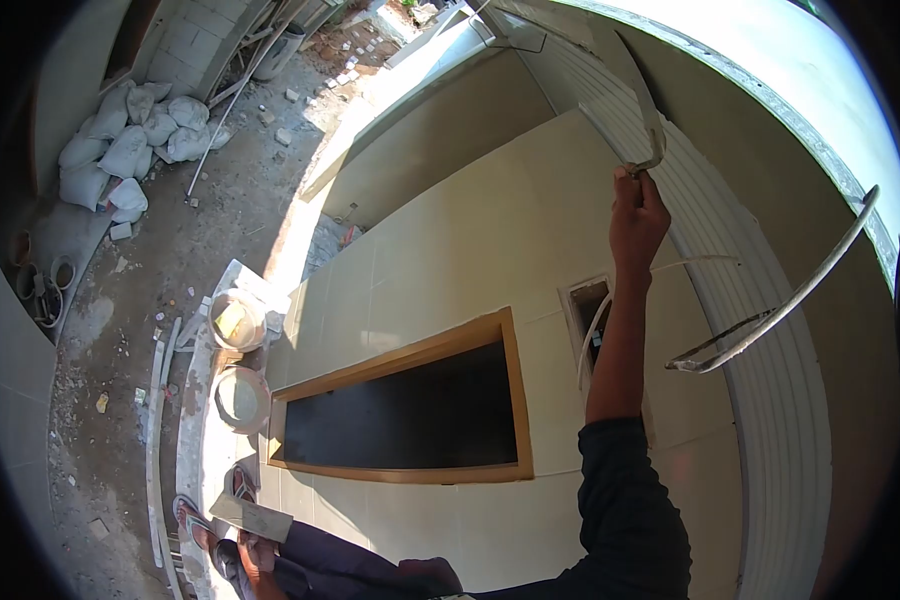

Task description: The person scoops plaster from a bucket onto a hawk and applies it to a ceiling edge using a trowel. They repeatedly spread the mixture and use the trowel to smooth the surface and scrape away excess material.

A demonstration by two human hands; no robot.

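Observation:
My right hand [640,215] is raised high on the right, fingers closed around the end of a trowel [648,105]. Its thin blade, seen nearly edge-on, lies close to the ribbed white moulding [710,185] along the top of the wall. Low at the left, my left hand [258,552] grips a flat rectangular plate [252,519] near my legs; part of the grip is hidden beneath it. Below my right forearm is a wall recess [592,305] with a white cable [585,350] coming out.
Two buckets [242,400] stand on the plank [195,430] by my sandalled feet. A dark, wood-framed opening [400,415] is in the tiled wall. A bent metal bar [780,312] juts out at right. White sacks [130,150] and rubble lie on the ground below.

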